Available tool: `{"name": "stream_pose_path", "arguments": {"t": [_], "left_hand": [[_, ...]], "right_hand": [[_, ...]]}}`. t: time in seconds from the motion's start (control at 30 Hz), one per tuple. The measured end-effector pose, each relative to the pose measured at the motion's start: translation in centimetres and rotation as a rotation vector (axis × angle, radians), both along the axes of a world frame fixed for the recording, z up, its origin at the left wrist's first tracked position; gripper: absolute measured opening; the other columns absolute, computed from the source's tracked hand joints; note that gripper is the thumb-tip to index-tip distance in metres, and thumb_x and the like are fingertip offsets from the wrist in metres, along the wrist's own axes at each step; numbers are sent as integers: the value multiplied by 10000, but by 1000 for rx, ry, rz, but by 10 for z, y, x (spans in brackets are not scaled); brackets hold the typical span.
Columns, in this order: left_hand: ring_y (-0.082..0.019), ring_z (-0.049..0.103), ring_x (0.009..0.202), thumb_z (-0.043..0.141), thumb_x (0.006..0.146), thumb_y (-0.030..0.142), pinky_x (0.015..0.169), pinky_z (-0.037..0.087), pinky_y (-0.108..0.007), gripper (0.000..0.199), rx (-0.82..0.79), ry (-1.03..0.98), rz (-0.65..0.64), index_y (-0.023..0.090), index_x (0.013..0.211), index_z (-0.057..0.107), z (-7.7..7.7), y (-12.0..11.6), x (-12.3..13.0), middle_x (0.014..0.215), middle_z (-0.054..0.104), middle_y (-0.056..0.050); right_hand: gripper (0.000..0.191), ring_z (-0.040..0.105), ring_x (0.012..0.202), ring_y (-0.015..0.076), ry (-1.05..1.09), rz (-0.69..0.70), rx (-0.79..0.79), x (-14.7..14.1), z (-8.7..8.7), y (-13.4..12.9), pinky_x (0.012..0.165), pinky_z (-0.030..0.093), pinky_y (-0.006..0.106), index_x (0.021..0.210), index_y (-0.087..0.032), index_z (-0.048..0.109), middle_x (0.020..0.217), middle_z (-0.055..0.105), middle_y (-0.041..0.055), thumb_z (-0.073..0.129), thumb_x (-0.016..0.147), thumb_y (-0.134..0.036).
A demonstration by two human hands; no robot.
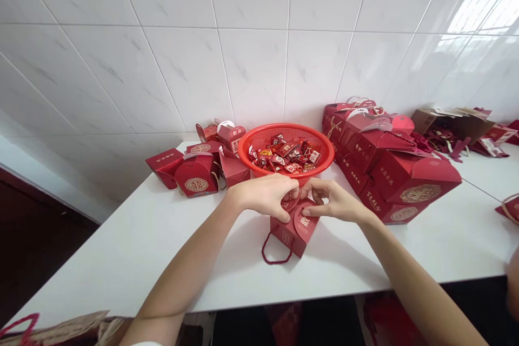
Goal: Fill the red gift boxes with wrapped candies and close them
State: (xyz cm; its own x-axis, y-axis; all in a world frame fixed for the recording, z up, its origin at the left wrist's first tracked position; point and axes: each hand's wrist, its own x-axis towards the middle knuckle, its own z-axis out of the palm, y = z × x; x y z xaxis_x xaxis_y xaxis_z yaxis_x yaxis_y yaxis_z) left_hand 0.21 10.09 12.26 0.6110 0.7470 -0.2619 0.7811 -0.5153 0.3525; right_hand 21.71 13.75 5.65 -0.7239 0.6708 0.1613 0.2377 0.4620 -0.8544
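A small red gift box (290,233) with gold print stands on the white table, its dark red cord handle looped out on the near side. My left hand (270,193) pinches the top flaps from the left, thumb on the lid. From the right, my right hand (330,200) grips the same flaps, its thumb pressed on the round tab and its fingers curled at the far edge. Both hands meet at the top of the box. Just behind them is a red plastic basket (246,146) holding several wrapped candies (287,154).
Several red boxes (197,178) stand left of the basket. A long stack of red boxes (389,173) is at the right, with an open brown carton (458,121) beyond it. White tiled wall (255,75) rises behind. A paper bag (81,330) is at the lower left.
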Motion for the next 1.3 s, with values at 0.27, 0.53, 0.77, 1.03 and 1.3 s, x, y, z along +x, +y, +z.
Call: {"name": "stream_pose_path", "arguments": {"t": [0.27,0.53,0.77,1.03,1.3], "left_hand": [[-170,538,717,687,756,520,561,331,-273,347,-86,-28,20,186,793,599,-5,-1,7,826,610,-26],[-223,575,850,693,754,532,639,376,-293,370,-8,-8,177,204,808,532,-6,-6,17,920,600,-43],[-260,604,852,594,810,663,601,382,-300,486,-88,109,293,212,931,458,-4,-13,14,959,615,-77],[-185,532,801,673,793,560,622,377,-264,433,-196,15,166,224,968,464,-10,7,2,971,572,-18],[-175,525,870,768,738,464,675,370,-250,402,-242,-67,39,222,961,538,-13,18,-7,982,581,8]], "right_hand": [[442,513,650,135,139,-174,-51,0,-23,-5,632,457,288,771,-184,584,741,606,9,747,748,-594],[393,659,895,227,132,-235,3,3,-20,-7,817,531,349,953,-189,646,982,708,89,577,905,-573],[491,618,1136,273,-40,-88,-136,6,-19,-8,999,482,390,1075,-186,645,1161,696,108,426,975,-614],[461,647,1016,254,68,-170,-199,7,-34,4,924,525,408,1074,-196,675,1131,699,98,458,945,-582],[187,659,960,242,43,-98,-130,1,-50,9,808,547,362,917,-192,698,1009,715,77,592,791,-280]]}}
